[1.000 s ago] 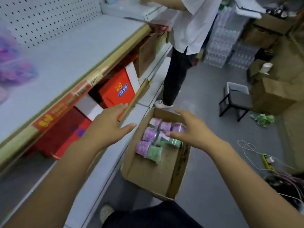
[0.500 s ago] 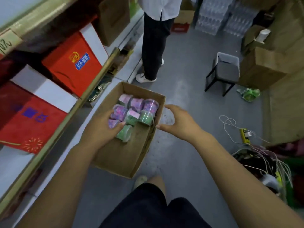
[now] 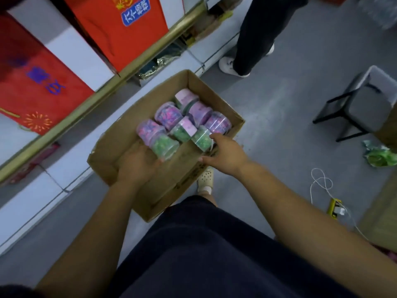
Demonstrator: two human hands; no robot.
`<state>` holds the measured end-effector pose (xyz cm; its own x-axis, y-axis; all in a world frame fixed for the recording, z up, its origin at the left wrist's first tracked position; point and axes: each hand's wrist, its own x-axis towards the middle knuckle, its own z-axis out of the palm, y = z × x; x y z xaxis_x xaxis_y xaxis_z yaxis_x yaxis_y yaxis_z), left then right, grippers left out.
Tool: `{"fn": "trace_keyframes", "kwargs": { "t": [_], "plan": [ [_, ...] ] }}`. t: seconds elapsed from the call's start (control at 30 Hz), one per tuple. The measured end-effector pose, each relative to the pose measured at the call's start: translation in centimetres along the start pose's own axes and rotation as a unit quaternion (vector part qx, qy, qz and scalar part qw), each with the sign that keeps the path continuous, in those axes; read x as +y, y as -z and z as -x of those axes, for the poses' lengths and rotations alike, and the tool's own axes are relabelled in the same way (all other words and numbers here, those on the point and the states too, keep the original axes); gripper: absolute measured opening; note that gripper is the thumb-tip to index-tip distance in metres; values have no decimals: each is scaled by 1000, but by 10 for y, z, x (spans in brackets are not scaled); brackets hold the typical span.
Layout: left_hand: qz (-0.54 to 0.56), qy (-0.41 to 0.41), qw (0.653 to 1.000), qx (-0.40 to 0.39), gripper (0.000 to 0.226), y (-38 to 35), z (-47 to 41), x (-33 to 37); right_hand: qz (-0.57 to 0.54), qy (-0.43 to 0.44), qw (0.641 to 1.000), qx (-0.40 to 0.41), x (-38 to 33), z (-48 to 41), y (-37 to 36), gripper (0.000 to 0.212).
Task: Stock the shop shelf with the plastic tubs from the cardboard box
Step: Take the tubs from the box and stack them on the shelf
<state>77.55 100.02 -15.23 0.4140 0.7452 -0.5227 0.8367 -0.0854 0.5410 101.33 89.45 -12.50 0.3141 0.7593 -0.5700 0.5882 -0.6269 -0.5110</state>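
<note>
The open cardboard box (image 3: 117, 139) stands on the floor against the low white shelf (image 3: 53, 173). Several clear plastic tubs (image 3: 168, 116) with purple or green contents lie packed at its far end. My left hand (image 3: 137, 163) is inside the box, its fingers curled round the base of the nearest green tub (image 3: 165, 146). My right hand (image 3: 226, 153) reaches over the box's right wall. Its fingers are spread, the fingertips touching another green tub (image 3: 202, 137) and the thumb near the rim.
Red gift bags (image 3: 126, 31) stand on the shelf behind a gold edge strip (image 3: 107, 89). Another person's legs (image 3: 253, 33) stand beyond the box. A black stool (image 3: 363, 104), a green wrapper (image 3: 379, 155) and a power strip with cable (image 3: 335, 206) lie right. My foot (image 3: 206, 177) is beside the box.
The view has dropped closer to the box. My left hand slid to the nearest green tub and closed on it. My right hand moved in over the box wall onto another green tub.
</note>
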Motion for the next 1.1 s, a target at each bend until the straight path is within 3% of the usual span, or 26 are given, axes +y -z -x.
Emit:
{"fn": "trace_keyframes", "kwargs": {
  "t": [0.17,0.47,0.63,0.77,0.93,1.1],
  "plan": [
    [23,124,992,-27,50,-30,-27,2,27,22,998,-51,9,-49,14,78],
    [31,229,972,-45,70,-92,-90,-25,88,52,985,-141,26,-189,-27,68],
    [50,275,960,-7,74,-131,-126,-43,173,70,960,-211,30,-258,-64,90],
    [77,331,938,69,75,-150,-153,-46,289,116,931,-189,42,-287,-87,90],
    [70,369,915,146,50,-160,-162,-37,292,188,933,-88,45,-290,-92,58],
    [108,403,891,179,35,-162,-143,-18,235,226,939,-109,42,-291,-72,34]
  ]
}}
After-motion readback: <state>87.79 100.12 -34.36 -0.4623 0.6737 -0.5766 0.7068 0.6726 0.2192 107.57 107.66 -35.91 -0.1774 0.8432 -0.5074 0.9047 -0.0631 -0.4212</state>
